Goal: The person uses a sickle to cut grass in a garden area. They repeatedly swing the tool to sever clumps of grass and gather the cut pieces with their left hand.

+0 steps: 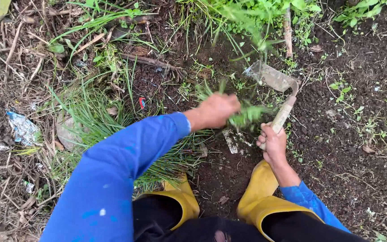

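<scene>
Yellow boots (265,188), foil litter (22,127) (crumpled), flat stone (66,132).

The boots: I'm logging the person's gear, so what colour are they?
Yellow; the rubber boots show best in the head view.

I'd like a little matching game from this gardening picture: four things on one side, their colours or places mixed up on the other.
Things:
1. boots
2. sleeve
3. hoe
4. weeds

Descriptions:
A. blue
B. in the right hand, blade on the soil
C. yellow
D. green clump gripped by the left hand

Pairs: 1-C, 2-A, 3-B, 4-D
</scene>
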